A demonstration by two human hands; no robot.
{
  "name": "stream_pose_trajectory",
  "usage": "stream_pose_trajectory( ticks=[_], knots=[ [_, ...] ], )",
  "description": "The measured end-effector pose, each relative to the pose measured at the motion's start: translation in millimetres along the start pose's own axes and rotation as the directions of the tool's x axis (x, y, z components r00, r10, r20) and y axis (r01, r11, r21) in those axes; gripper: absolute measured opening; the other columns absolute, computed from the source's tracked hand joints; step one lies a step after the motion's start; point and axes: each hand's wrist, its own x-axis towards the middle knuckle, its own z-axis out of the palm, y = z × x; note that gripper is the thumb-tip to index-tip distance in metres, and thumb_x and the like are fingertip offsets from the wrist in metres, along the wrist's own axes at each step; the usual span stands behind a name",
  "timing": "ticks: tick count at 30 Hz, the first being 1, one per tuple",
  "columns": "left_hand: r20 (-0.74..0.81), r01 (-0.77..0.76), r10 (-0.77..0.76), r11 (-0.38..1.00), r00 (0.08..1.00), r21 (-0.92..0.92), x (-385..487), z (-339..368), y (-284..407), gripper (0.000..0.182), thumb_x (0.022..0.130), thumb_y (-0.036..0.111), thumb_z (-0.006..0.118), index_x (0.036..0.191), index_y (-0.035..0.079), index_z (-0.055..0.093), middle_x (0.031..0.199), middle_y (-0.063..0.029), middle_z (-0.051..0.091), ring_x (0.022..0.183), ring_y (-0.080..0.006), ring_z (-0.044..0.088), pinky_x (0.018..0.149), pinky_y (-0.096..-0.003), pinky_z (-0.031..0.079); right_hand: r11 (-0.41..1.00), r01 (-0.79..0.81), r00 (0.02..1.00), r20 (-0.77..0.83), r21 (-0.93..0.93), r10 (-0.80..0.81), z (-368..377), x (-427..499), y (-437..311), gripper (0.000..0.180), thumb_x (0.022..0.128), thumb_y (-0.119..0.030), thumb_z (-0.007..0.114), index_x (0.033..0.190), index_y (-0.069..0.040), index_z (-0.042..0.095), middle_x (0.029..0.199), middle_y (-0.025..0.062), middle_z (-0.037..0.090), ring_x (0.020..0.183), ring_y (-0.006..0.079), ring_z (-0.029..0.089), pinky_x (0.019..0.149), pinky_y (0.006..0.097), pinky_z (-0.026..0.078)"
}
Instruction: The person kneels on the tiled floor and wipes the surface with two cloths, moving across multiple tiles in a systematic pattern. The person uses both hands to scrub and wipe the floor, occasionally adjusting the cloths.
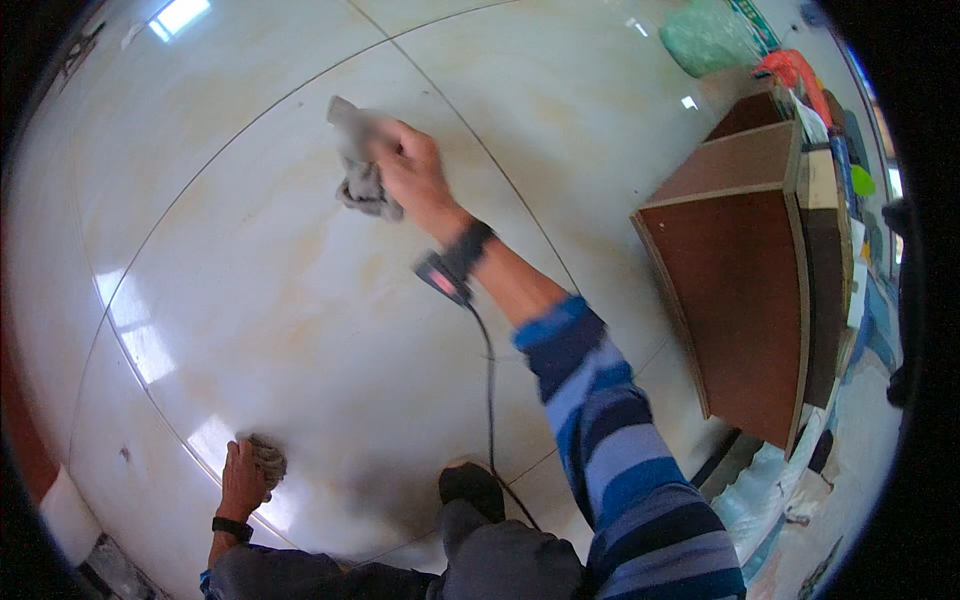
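Observation:
My right hand, reaching far out over the tiled floor, grips a crumpled grey cloth. Motion blur covers the fingers and the cloth's upper end, so I cannot tell whether another thing is held with it. A black strap with a small cabled device is around that wrist. Low in the view, my left hand is closed around the side of a bunched grey-brown cloth on the tiles. That wrist also bears a black band.
A dark brown wooden cabinet stands at the right, with assorted items stacked beside it. Beyond it lies a green plastic bag. A black cable runs down past my shoe. Dark tile joints cross the glossy floor.

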Motion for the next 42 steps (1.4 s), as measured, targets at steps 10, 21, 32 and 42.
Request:
stream_pose_trajectory(
  ticks=[10, 21, 32, 42],
  knots=[
    [0.097, 0.147, -0.148, 0.989, 0.984, 0.024, 2.8, -6.2, 10.3, 0.053, 0.073, -0.003, 0.075, 0.119, -0.002, 0.047, 0.111, -0.0229, 0.051, 0.103, -0.0436, 0.057, 0.084, -0.0499, 0.054, 0.702, 0.623, 0.601, 0.785, -0.345, -0.148, -74.7, -260.2, -35.2, 0.045, 0.093, -0.013, 0.063, 0.137, -0.01, 0.06, 0.152, 0.0146, 0.049, 0.139, 0.0333, 0.047, 0.117, 0.0477, 0.041],
    [0.006, 0.082, -0.082, 0.996, 0.997, -0.025, 0.2, -2.7, 6.9, 0.045, 0.075, -0.005, 0.07, 0.115, 0.0, 0.049, 0.113, -0.0231, 0.052, 0.103, -0.044, 0.058, 0.088, -0.0507, 0.053, 0.327, 0.681, 0.732, 0.599, -0.655, -0.325, -45.5, 2.9, 61.4, 0.038, 0.095, -0.01, 0.06, 0.133, -0.007, 0.064, 0.14, 0.0172, 0.061, 0.133, 0.0352, 0.055, 0.113, 0.045, 0.045],
    [-0.127, 0.07, -0.075, 0.996, 0.989, -0.048, -9.5, -2.0, 10.8, 0.034, 0.084, 0.0, 0.058, 0.116, 0.002, 0.048, 0.107, -0.0249, 0.051, 0.1, -0.0464, 0.056, 0.085, -0.0559, 0.05, 0.774, 0.4, 0.915, 0.163, -0.491, -0.369, 51.0, -34.4, -4.0, 0.046, 0.098, -0.015, 0.058, 0.141, -0.001, 0.056, 0.132, 0.0202, 0.064, 0.122, 0.0388, 0.058, 0.109, 0.0455, 0.043],
    [-0.191, 0.153, -0.248, 0.9, 0.95, -0.408, -43.6, 11.2, 14.9, 0.032, 0.081, -0.001, 0.057, 0.112, 0.002, 0.061, 0.101, -0.0232, 0.059, 0.095, -0.0439, 0.062, 0.085, -0.0523, 0.053, 0.575, 0.787, 0.501, 0.776, -0.225, -0.383, 94.0, -132.3, 40.7, 0.042, 0.096, -0.009, 0.053, 0.134, -0.022, 0.064, 0.143, 0.0107, 0.057, 0.133, 0.0333, 0.052, 0.113, 0.0474, 0.043]
  ],
)
